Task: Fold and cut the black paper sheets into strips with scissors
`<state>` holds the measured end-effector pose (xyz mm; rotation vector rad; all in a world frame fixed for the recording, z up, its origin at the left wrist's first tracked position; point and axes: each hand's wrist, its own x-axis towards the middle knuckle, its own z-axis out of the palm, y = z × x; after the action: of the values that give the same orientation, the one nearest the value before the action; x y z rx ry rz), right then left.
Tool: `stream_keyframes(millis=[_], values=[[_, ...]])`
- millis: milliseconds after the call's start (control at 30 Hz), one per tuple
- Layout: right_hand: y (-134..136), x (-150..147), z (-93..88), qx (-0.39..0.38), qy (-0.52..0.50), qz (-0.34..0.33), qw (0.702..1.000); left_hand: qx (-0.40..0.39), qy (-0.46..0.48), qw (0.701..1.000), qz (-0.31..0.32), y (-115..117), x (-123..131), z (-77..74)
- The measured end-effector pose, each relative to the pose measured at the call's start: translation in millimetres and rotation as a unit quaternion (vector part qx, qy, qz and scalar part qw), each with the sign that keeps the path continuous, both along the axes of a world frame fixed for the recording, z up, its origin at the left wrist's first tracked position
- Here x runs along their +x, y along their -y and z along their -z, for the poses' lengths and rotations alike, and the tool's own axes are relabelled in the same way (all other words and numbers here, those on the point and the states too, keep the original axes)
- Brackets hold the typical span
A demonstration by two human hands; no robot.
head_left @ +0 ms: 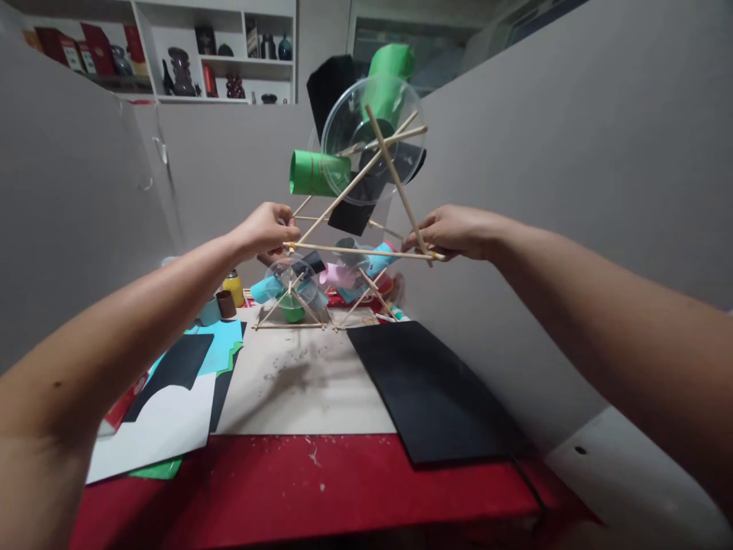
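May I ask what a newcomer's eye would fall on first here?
Probably the stick-framed wheel with green tubes, held up in midair between the left hand and right hand. Behind and below, similar wheels stand toward the pale board's far end. A large black sheet lies at right.

- We see a white shelf [166, 27] at upper left, holding a dark vase [182, 72], a blue vase [285, 48] and red boxes [98, 50].
- We note grey walls [515, 114] on both sides and behind; hook [163, 150] on the left one.
- We record a yellow bottle [233, 289], dark-capped, at the back left.
- We log a red table [257, 489]; dark cord [530, 485] near its right front corner.
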<state>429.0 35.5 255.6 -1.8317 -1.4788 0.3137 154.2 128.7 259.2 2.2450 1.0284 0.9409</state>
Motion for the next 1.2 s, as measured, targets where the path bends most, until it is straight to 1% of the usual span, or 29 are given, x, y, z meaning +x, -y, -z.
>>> stream_keyframes(millis=[67, 100, 167, 267, 400, 533, 767, 1000, 1200], values=[[-13.3, 3.6, 0.1, -0.055, -0.031, 0.002, 0.998, -0.001, 0.013, 1.0, 0.008, -19.2, 10.8, 3.4], [-19.9, 5.7, 1.2, -0.068, -0.043, 0.005, 0.997, -0.002, 0.022, 1.0, 0.01, -28.4, 16.4, 5.4], [-33.1, 11.0, 5.6, -0.063, -0.048, 0.015, 0.997, -0.005, 0.036, 0.999, 0.009, -45.7, 27.6, 10.1], [-52.2, 20.7, 16.8, -0.063, -0.05, 0.023, 0.997, -0.013, 0.038, 0.999, 0.011, -67.7, 42.9, 18.2], [-72.5, 33.5, 33.1, -0.066, -0.06, 0.029, 0.996, -0.029, 0.029, 0.999, 0.016, -87.6, 56.0, 28.9], [-84.6, 41.5, 42.6, -0.068, -0.07, 0.029, 0.995, -0.044, 0.019, 0.999, 0.012, -97.0, 60.2, 36.5], [-98.8, 43.6, 48.7, -0.061, -0.071, 0.033, 0.995, -0.065, 0.003, 0.998, -0.01, -106.1, 61.4, 42.7], [-110.9, 45.0, 55.8, -0.085, -0.05, 0.046, 0.994, -0.087, -0.024, 0.996, -0.023, -119.2, 63.7, 49.7], [-122.2, 50.1, 64.5, -0.092, -0.044, 0.056, 0.993, -0.082, -0.058, 0.994, -0.036, -128.5, 66.7, 54.5]])
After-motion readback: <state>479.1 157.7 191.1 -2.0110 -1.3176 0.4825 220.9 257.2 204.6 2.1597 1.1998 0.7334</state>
